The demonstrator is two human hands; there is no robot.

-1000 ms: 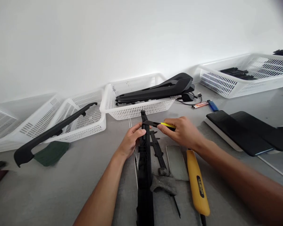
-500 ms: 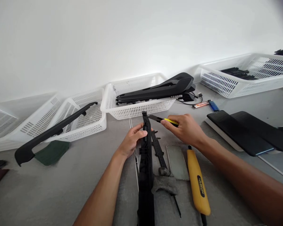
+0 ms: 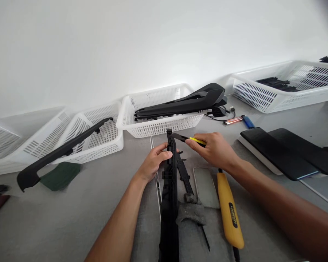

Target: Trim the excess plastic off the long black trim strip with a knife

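My left hand point(image 3: 155, 162) grips a long black plastic trim piece point(image 3: 169, 203) near its far end, thumb on top. The piece runs from the bottom edge of the view up toward the middle basket. In my right hand point(image 3: 211, 147) is a utility knife point(image 3: 196, 141) with a yellow and black handle, fingers closed round it. Its dark blade points left at the far tip of the trim piece, seemingly touching it. Just right of the piece lie a black caliper point(image 3: 184, 171), a grey lump of cloth or foam point(image 3: 191, 213) and a pale phone-shaped slab point(image 3: 206, 187).
A yellow corded power tool point(image 3: 229, 211) lies below my right forearm. White baskets point(image 3: 161, 130) line the wall, the middle one heaped with black trim parts point(image 3: 180, 105). Another trim point(image 3: 60, 149) leans across the left basket. Black phones point(image 3: 278, 153) and lighters point(image 3: 247, 122) sit at right.
The far end of the trim piece and my left hand have shifted slightly to the right. The knife stays at the tip, its handle moved slightly left.
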